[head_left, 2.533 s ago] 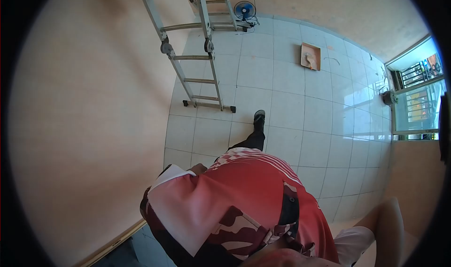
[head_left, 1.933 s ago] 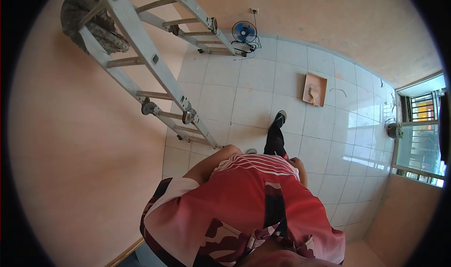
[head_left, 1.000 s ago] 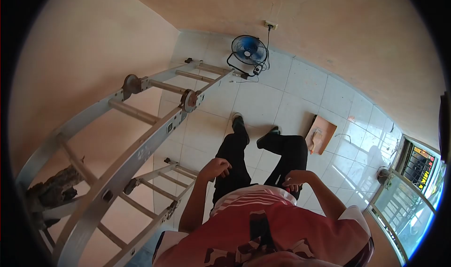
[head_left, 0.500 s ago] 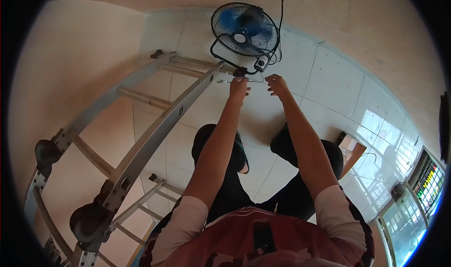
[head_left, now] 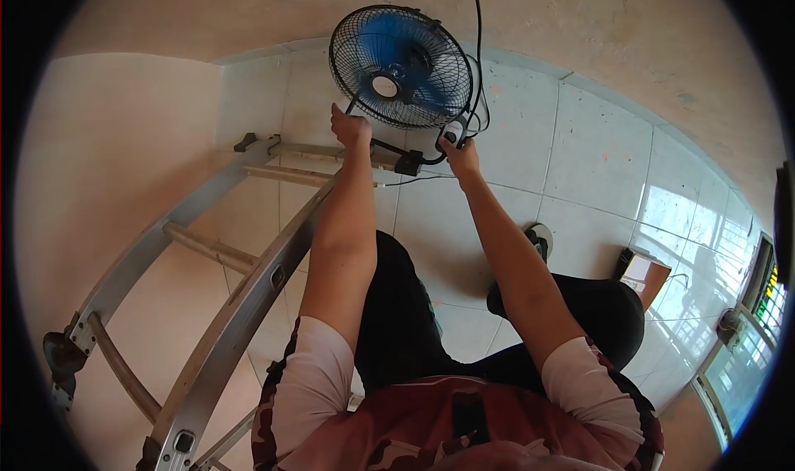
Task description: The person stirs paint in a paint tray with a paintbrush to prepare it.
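A black fan with blue blades and a wire cage stands on the tiled floor by the wall. My left hand is closed around the left side of its tubular stand, just below the cage. My right hand grips the small grey control box at the fan's lower right, thumb on its front. A black clamp-like block sits on the base bar between my hands. Near it, a thin cable lies on the floor.
An aluminium folding ladder leans along my left side, its top end close to the fan base. A black power cord runs up the wall. To the right are a small open box and a glass-paned window.
My hands have moved forward from the thin cable to the fan: the left took hold of the stand, the right the control box. The fan appears lower left and larger in view.
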The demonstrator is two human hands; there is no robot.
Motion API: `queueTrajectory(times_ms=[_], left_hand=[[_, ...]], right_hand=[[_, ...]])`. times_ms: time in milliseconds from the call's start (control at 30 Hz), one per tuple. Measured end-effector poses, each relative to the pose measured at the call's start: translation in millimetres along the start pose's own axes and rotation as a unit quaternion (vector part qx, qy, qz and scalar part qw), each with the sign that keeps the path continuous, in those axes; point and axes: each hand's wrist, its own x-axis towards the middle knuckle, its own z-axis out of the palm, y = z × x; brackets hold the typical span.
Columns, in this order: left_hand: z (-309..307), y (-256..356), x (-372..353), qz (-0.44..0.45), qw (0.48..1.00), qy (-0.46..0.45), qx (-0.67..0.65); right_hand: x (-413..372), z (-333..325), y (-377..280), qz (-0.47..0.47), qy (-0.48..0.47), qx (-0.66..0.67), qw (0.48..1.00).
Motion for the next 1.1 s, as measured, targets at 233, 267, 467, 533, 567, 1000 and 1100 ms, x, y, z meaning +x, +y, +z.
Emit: queueTrajectory(times_ms=[233, 267, 467, 533, 567, 1000, 1100], left_hand=[[-3.1, -18.5, 8.8, 0.015, 0.991, -0.114, 0.061], [-4.1, -18.3, 8.0, 0.019, 0.988, -0.135, 0.072], [-1.3, -9.5, 6.1, 0.004, 0.984, -0.164, 0.068], [3.1, -13.5, 8.9, 0.023, 0.983, -0.166, 0.07], [1.0, -11.0, 9.7, 0.022, 0.982, -0.173, 0.072], [1.4, 2.7, 2.2, -0.066, 0.985, -0.151, 0.054], [-4.6, 3.3, -1.0, -0.075, 0.986, -0.144, 0.046]], right_hand=[[-15.5, -20.1, -19.5, 0.041, -0.025, 0.178, 0.983], [-13.5, -24.9, -19.4, 0.04, -0.036, 0.192, 0.98], [-12.9, -50.9, -9.0, 0.012, -0.115, 0.24, 0.964], [-16.0, -51.8, -8.3, 0.019, -0.112, 0.242, 0.964], [-16.9, -50.5, -7.9, 0.026, -0.11, 0.242, 0.964], [-27.2, -44.3, -6.7, 0.015, -0.063, 0.287, 0.956], [-31.4, -41.6, -5.6, 0.014, -0.045, 0.324, 0.945]])
